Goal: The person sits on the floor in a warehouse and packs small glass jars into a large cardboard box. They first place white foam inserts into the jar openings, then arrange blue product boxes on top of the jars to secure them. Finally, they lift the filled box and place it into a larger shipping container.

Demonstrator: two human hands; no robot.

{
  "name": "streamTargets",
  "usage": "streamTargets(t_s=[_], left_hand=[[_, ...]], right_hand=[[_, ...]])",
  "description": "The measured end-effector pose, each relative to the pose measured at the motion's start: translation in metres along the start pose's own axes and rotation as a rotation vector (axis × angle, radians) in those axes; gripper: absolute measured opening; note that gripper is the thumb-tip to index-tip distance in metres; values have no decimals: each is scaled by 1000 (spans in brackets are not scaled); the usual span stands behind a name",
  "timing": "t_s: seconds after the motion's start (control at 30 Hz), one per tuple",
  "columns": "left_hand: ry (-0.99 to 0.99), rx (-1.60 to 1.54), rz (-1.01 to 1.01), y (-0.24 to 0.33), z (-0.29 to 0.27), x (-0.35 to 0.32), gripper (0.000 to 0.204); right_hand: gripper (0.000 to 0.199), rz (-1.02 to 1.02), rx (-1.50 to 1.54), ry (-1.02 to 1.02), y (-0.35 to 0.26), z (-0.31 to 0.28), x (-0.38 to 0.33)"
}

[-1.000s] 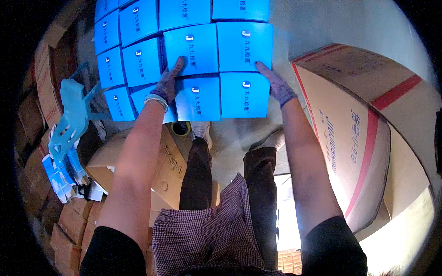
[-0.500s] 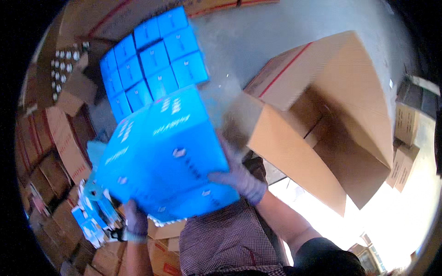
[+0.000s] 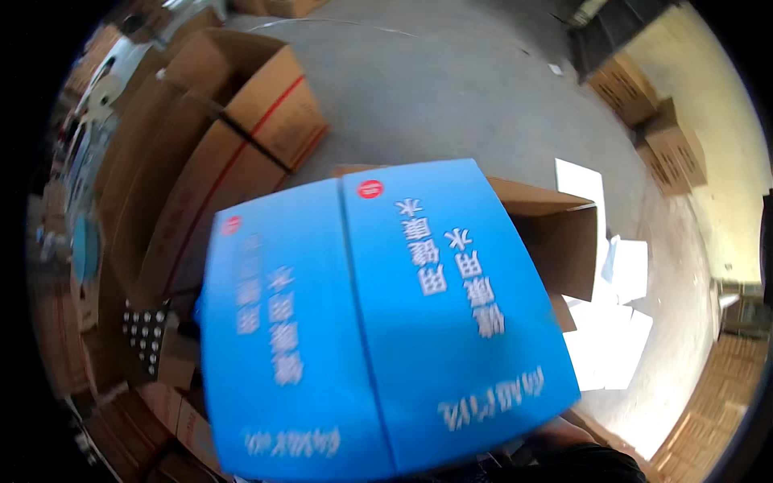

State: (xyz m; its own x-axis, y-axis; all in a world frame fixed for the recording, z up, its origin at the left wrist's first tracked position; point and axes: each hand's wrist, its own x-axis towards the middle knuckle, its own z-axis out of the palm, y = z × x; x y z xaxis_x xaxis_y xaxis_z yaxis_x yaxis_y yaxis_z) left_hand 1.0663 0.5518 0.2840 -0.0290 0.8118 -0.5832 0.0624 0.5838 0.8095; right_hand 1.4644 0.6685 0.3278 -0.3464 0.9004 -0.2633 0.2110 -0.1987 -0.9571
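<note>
Blue cartons (image 3: pixel 378 322), two side by side, are held close above the open brown box (image 3: pixel 555 229), long axes running away from the body. Both hands are hidden beneath them; their grip cannot be told, nor which is nearer.

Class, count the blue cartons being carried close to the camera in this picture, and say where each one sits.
2. The left blue carton and the right blue carton sit side by side, touching, filling the centre. Others may be hidden beneath them.
</note>
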Motion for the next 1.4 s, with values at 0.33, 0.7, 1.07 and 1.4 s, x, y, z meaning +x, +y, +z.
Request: streamTargets(t_s=[0.33,0.7,1.07,1.4], left_hand=[[-464,-262,-49,71,247,268,67],[-533,-199,-332,-21,421,475,83],[-458,539,-108,-242,490,578,70],[-317,193,559,-85,454,435,26]], right_hand=[[97,438,615,343,173,-188,17],[84,729,709,468,368,-330,124],[96,687,-735,181,447,-246,153],[69,547,-275,7,470,-247,160]])
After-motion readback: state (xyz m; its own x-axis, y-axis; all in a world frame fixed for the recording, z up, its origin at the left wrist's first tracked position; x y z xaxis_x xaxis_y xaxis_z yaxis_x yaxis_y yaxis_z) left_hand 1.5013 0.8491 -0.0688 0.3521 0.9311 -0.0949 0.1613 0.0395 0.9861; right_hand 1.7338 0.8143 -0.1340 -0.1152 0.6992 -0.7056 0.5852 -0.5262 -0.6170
